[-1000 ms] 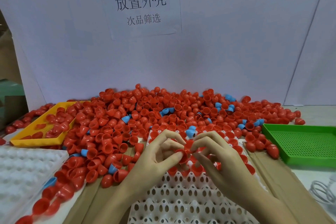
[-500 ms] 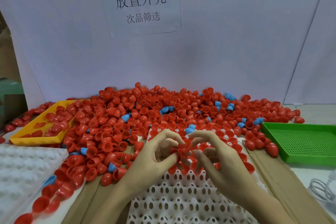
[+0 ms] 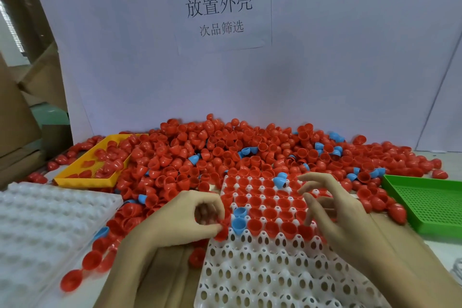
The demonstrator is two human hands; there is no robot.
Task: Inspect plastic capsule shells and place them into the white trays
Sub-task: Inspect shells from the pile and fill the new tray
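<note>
Left hand (image 3: 186,217) is sitting low with fingers curled in, thumb and fingertips pinching. Right hand (image 3: 335,210) is hovering apart from it, fingers spread and loosely bent, holding nothing.

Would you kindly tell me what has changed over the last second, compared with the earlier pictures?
The two hands, which met over one red shell, have drawn apart. The left hand moved left and pinches a red shell at the left edge of the white tray. The right hand let go and hangs open over the filled rows. The pile of shells, yellow tray and green tray stayed as they were.
</note>
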